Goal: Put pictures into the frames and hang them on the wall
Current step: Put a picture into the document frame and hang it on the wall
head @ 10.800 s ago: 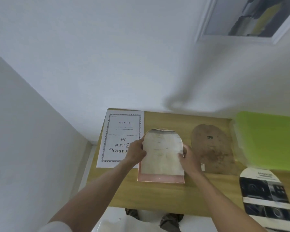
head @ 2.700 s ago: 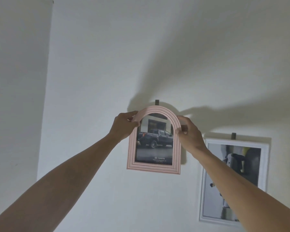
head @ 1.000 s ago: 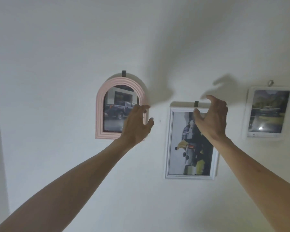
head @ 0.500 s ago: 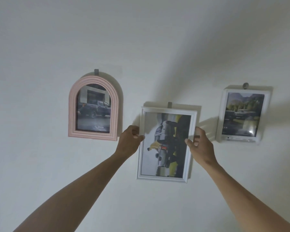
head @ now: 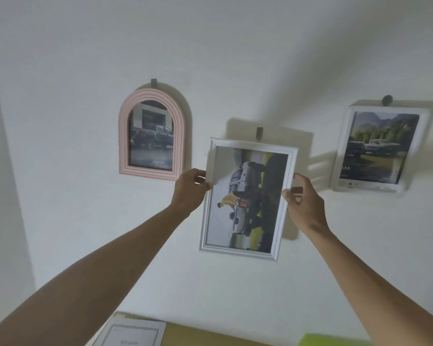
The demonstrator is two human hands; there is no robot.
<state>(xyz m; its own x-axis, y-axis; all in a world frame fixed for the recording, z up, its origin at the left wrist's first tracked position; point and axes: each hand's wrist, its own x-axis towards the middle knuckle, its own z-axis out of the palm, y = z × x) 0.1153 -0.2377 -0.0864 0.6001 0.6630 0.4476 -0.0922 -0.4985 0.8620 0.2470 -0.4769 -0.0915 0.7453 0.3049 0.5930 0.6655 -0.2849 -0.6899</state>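
Up on the wall (head: pixel 235 58), middle of three, just under a dark hook (head: pixel 259 134): white frame (head: pixel 248 199) with a sideways truck picture, tilted; held between both hands, left hand (head: pixel 189 191) pinching its left edge, right hand (head: pixel 304 201) gripping its right edge; left, pink arched frame (head: pixel 152 134); right, smaller white frame (head: pixel 379 148); low and near, a tabletop (head: pixel 210 337).

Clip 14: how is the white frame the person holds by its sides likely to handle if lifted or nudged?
The white frame probably stays stiff: its edges look straight though the left hand and right hand grip only its sides. It seems light, held by fingertips. On a single hook, it would likely swing or tilt if nudged.
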